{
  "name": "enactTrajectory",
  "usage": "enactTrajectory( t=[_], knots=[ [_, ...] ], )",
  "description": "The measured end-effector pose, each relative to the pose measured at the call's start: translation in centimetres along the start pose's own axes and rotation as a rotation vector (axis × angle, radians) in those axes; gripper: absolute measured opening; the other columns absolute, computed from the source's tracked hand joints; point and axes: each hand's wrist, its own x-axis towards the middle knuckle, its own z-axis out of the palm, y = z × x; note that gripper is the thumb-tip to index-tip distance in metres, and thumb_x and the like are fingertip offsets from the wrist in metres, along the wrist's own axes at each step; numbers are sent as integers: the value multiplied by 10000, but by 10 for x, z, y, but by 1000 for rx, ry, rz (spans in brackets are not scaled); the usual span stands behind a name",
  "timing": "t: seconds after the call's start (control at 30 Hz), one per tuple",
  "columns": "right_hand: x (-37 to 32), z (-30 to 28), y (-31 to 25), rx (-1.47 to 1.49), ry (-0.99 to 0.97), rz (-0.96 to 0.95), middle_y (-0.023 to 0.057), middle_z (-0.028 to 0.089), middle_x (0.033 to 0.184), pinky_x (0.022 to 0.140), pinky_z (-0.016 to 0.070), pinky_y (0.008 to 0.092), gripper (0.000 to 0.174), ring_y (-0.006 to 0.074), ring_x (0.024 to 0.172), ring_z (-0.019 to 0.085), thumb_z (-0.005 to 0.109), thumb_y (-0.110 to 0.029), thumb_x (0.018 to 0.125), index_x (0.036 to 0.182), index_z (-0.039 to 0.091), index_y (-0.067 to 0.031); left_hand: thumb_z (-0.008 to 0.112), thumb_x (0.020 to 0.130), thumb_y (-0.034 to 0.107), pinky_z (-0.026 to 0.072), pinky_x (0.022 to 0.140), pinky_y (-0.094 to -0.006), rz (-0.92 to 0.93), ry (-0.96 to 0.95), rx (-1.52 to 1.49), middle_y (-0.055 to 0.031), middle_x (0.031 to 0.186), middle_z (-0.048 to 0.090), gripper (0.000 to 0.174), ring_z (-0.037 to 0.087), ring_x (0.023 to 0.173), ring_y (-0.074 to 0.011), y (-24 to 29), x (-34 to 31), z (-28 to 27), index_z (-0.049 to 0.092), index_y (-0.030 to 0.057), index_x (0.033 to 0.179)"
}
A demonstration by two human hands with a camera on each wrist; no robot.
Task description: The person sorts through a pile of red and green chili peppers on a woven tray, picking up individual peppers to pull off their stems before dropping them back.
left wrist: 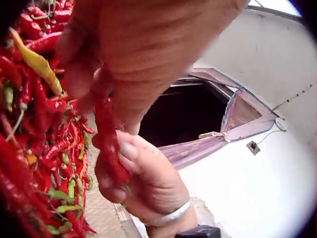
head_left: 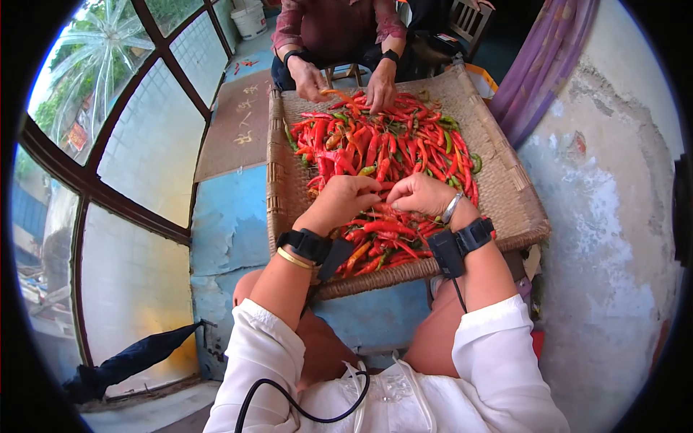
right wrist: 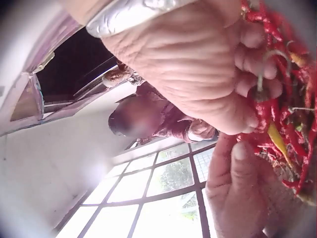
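Note:
Between both hands is a red chili pepper (left wrist: pixel 110 141), low over the heap in the head view. My right hand (head_left: pixel 427 195), with a silver bangle, grips its stem end between thumb and curled fingers. The pepper's stem (right wrist: pixel 261 74) pokes out past those fingers in the right wrist view. My left hand (head_left: pixel 339 202) pinches the other end, its tip covered by the fingers. Beneath and beyond lies a heap of chili peppers (head_left: pixel 386 148), mostly red with some green and yellow. A woven tray (head_left: pixel 498 173) holds the heap.
Across the tray sits another person, whose hands (head_left: pixel 381 86) are over the far peppers. A framed window (head_left: pixel 137 137) runs along the left; a worn plaster wall (head_left: pixel 599 216) and purple curtain (head_left: pixel 545 68) stand right. A dark folded umbrella (head_left: pixel 137 361) leans at lower left.

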Motion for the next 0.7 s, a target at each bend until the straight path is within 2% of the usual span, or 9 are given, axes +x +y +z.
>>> enactTrajectory(
  t=[0.07, 0.2, 0.27, 0.3, 0.4, 0.43, 0.47, 0.57, 0.7],
  knots=[
    [1, -8, 7, -40, -45, -3, 39, 621, 684, 514, 435, 247, 192, 101, 552, 541, 600, -169, 703, 816, 647, -21, 618, 735, 109, 462, 597, -298, 75, 128, 42, -145, 709, 611, 163, 606, 651, -241, -11, 0, -5, 618, 2, 858],
    [11, -36, 29, -251, -37, 3, 3, 581, 647, 475, 419, 233, 184, 92, 536, 524, 590, -147, 734, 859, 630, -18, 615, 733, 153, 468, 606, -327, -129, 234, 148, -153, 697, 605, 166, 600, 653, -278, -28, 4, -15, 625, 28, 842],
    [23, -47, 30, 297, 383, -51, 8, 571, 668, 515, 438, 234, 320, 118, 545, 526, 617, -160, 749, 1013, 565, 13, 607, 736, 134, 462, 594, -307, -169, 207, 374, -127, 675, 604, 176, 592, 621, -214, -29, 7, -14, 621, 23, 872],
    [27, -53, 30, 535, 506, -189, 26, 564, 747, 582, 448, 223, 503, 123, 608, 529, 633, -186, 762, 1166, 443, 47, 618, 723, 169, 469, 610, -334, -197, 173, 376, -143, 704, 607, 199, 598, 652, -265, -28, 10, -12, 624, 36, 871],
    [48, -54, 44, 422, 689, -263, 71, 572, 868, 667, 457, 241, 617, 131, 739, 550, 642, -208, 761, 1232, 354, 69, 629, 710, 197, 471, 624, -349, -194, 106, 464, -137, 729, 613, 217, 598, 679, -279, -34, 15, -5, 627, 41, 862],
    [50, -51, 47, 339, 683, -204, 122, 567, 981, 720, 456, 265, 601, 148, 848, 554, 641, -217, 761, 1228, 378, 54, 641, 696, 218, 465, 632, -370, -185, 63, 479, -128, 732, 610, 231, 592, 701, -291, -35, 16, -4, 626, 49, 853],
    [55, -46, 51, 219, 722, -180, 132, 598, 960, 726, 461, 283, 495, 160, 840, 574, 644, -214, 754, 1149, 481, 36, 641, 696, 218, 465, 632, -370, -183, 57, 482, -128, 732, 610, 231, 592, 701, -291, -35, 18, -3, 626, 49, 853],
    [56, -33, 53, 142, 554, -161, 87, 638, 781, 667, 469, 272, 296, 146, 724, 596, 642, -201, 740, 933, 610, 21, 652, 673, 235, 460, 645, -392, -230, -1, 625, -131, 711, 593, 257, 583, 725, -306, -30, 20, 4, 615, 50, 848],
    [47, -11, 34, -245, 484, -181, 113, 609, 789, 674, 472, 349, 201, 261, 730, 590, 637, -156, 694, 875, 634, -70, 645, 673, 225, 463, 640, -401, -247, 1, 654, -146, 708, 593, 257, 578, 707, -326, -41, 20, 10, 618, 52, 861]
  ],
)
